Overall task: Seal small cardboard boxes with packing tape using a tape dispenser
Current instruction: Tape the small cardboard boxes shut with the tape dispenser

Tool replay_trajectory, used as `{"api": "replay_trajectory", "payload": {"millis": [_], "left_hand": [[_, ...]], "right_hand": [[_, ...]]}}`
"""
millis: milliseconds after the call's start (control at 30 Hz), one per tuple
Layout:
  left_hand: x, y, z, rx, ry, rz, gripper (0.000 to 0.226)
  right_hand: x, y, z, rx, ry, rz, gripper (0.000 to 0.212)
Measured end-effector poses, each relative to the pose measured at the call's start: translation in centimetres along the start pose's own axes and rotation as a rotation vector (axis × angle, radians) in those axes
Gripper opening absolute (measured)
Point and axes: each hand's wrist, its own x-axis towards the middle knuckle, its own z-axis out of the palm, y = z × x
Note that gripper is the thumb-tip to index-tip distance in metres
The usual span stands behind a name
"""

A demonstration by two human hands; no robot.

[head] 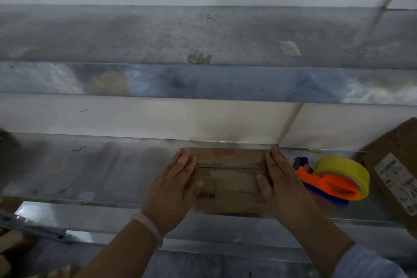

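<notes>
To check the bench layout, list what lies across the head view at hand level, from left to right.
left hand → box → right hand → tape dispenser → larger box

We count two hands: one left hand [173, 189] and one right hand [282, 183]. We count two cardboard boxes: one small box [230, 183] between the hands and one bigger box [397, 142] at the right edge. The bigger box has one white label [397, 180]. We see one tape dispenser [327, 185], and it holds one yellow roll of tape [343, 167]. We find two stray bits of tape: one crumpled scrap [199, 57] and one pale scrap [290, 48]. We see one white wristband [150, 227] and one pale sleeve [370, 262]. Down in the left corner lie some wood bits [13, 241], too blurry for us to count.
</notes>
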Motion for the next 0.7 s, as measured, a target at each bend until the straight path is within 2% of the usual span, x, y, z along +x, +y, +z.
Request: {"api": "replay_trajectory", "payload": {"millis": [133,200,267,433,600,700], "left_hand": [[0.3,1.0,1.1,-0.245,0.162,-0.187,0.054],[0.6,1.2,1.3,-0.374,0.153,-0.296,0.056],[0.7,1.1,1.5,-0.438,0.108,-0.36,0.06],[0.5,1.2,1.8,-0.441,0.118,-0.368,0.059],[0.7,1.3,1.6,-0.463,0.137,-0.415,0.058],[0.5,1.4,1.5,-0.507,0.155,-0.456,0.062]], "right_hand": [[0.2,0.8,0.8,0.205,0.048,0.11,0.062],[0.2,1.0,0.7,0.41,0.023,0.242,0.064],[0.3,1.3,0.7,0.546,0.022,0.266,0.065],[0.1,1.4,0.7,0.717,-0.012,0.276,0.068],[0.5,1.5,0.8,0.714,-0.02,0.303,0.062],[0.1,1.6,0.9,0.828,0.002,0.337,0.057]]}}
